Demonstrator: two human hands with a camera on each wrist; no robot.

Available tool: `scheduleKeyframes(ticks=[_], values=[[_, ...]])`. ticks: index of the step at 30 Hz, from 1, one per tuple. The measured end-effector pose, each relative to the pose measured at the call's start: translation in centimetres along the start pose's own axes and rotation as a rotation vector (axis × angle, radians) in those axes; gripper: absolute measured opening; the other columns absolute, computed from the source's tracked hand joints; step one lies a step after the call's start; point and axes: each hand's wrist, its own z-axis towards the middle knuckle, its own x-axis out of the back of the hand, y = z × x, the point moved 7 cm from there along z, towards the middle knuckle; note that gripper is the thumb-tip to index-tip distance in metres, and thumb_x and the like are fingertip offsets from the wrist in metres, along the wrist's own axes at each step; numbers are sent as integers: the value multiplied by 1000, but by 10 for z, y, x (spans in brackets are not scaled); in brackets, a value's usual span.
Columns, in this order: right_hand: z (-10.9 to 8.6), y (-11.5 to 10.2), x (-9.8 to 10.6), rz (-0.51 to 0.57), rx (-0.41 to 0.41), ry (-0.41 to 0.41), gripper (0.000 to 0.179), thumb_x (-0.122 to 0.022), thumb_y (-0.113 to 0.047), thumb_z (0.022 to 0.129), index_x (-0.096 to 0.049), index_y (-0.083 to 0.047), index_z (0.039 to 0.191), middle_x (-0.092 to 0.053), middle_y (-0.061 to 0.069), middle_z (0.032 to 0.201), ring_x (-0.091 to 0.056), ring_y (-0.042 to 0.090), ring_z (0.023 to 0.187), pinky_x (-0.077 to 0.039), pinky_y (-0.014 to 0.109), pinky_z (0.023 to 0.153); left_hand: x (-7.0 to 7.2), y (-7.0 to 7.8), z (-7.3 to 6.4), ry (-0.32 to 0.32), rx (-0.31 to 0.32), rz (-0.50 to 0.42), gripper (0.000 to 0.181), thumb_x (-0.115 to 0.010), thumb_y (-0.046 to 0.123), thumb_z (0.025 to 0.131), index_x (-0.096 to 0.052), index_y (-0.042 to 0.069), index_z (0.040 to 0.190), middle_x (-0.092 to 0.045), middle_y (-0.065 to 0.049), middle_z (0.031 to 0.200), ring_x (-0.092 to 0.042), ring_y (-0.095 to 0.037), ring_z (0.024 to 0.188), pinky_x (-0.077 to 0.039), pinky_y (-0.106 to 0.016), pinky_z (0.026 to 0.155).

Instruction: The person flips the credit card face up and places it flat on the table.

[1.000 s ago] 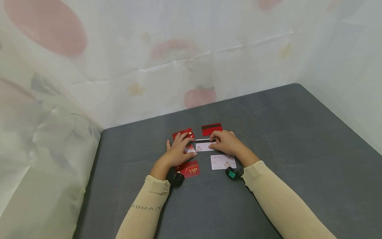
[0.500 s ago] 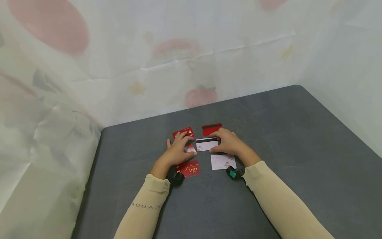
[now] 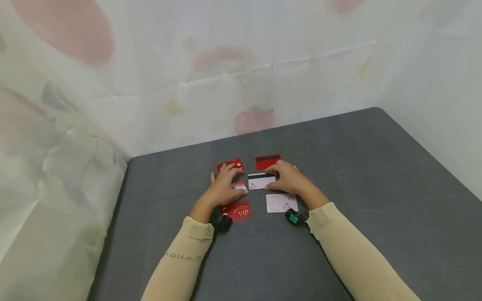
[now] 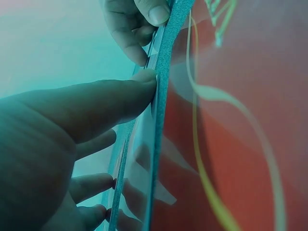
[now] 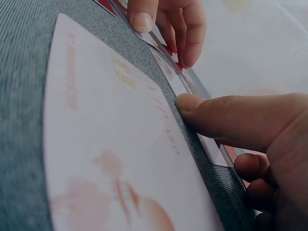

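Observation:
My left hand (image 3: 222,189) spreads over a red and white card (image 3: 239,186), the thumb (image 4: 139,89) at its near edge and the fingers reaching toward its far side. Much of that card is hidden under the hand. My right hand (image 3: 290,179) spans a white card (image 3: 261,182) with a black stripe, its thumb (image 5: 192,103) at the near edge and its index finger at the far edge. The two cards lie flat, side by side. Just nearer is a white VIP card (image 3: 280,203), large in the right wrist view.
A red VIP card (image 3: 241,212) lies by the left wrist. Farther back lie a red card with a chip (image 3: 230,164) and a red card with a black stripe (image 3: 268,161). The dark table (image 3: 339,167) is bordered by a pale patterned sheet (image 3: 169,83).
My right hand has slid slightly right off the white card's face, so more of the card shows and thumb and index finger flank its edges. The left hand stays almost in place.

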Motion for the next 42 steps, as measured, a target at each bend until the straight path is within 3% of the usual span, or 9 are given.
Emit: scheduleKeyframes(ticks=[7, 16, 20, 27, 30, 39, 42], values=[[1, 0, 0, 19, -9, -11, 50, -82, -36, 79, -67, -16, 122, -55, 4, 105, -50, 19, 97, -32, 40, 85, 1, 1, 1, 7, -7, -1, 66, -78, 43, 81, -52, 22, 138, -27, -6, 160, -7, -34, 153, 8, -72, 111], [0, 1, 1, 63, -31, 14, 50, -85, -32, 75, -64, -13, 115, -54, 6, 119, -49, 24, 113, -32, 51, 104, 3, 5, -1, 37, -20, -21, 64, -79, 39, 81, -53, 22, 137, -27, -6, 160, -5, -33, 153, 5, -74, 110], [-2, 1, 2, 85, -31, 11, 49, -84, -32, 77, -61, -16, 117, -60, 4, 117, -54, 22, 105, -35, 47, 98, 4, 10, -1, 55, -25, -20, 69, -80, 39, 80, -51, 22, 140, -26, -4, 161, -4, -32, 153, 1, -76, 109], [-4, 6, 5, 263, -8, 50, 28, -72, -26, 90, -64, -15, 114, -57, 5, 83, -49, 21, 72, -42, 34, 66, 1, 18, 1, 66, -37, 17, 77, -82, 42, 77, -48, 26, 145, -29, -5, 160, -10, -34, 152, -6, -78, 107], [-5, 7, 6, 322, -3, 61, 26, -70, -26, 92, -67, -14, 115, -59, 4, 80, -50, 21, 70, -43, 33, 64, 0, 20, 1, 78, -49, 23, 77, -83, 41, 76, -50, 25, 144, -32, -7, 158, -14, -34, 151, -9, -77, 108], [-6, 11, 4, 486, -43, 27, 32, -71, -29, 91, -68, -13, 119, -69, 5, 92, -61, 20, 78, -51, 32, 69, -2, 21, 1, 96, -99, 38, 68, -85, 38, 75, -56, 24, 135, -39, -7, 154, -24, -29, 148, -14, -75, 109], [-5, 9, 5, 479, -28, 36, 32, -71, -28, 91, -68, -12, 119, -68, 6, 90, -60, 20, 77, -50, 32, 68, -2, 22, 1, 102, -114, 40, 65, -84, 38, 76, -57, 22, 133, -41, -8, 154, -27, -28, 147, -14, -74, 110]])
